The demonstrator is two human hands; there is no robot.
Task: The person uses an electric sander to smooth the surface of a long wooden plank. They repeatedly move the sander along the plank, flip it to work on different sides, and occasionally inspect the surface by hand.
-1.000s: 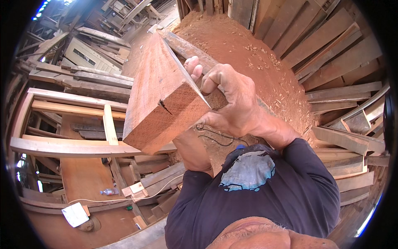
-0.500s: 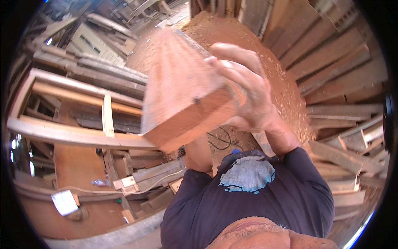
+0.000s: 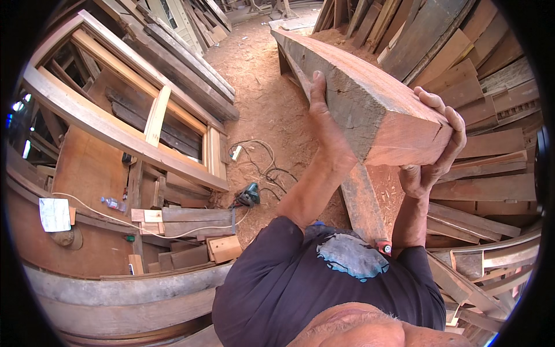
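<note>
Timber (image 3: 370,95) looks reddish with one grey side.

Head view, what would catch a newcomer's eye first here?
First, the thick reddish wooden beam right of centre, with the left hand on its grey side and the right hand at its near end. Then the pale wooden frame at upper left, and a teal tool just left of centre.

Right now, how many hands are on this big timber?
2. The left hand touches the grey left side of the timber; the right hand holds its right edge, near end. The left one is partly hidden.
</note>
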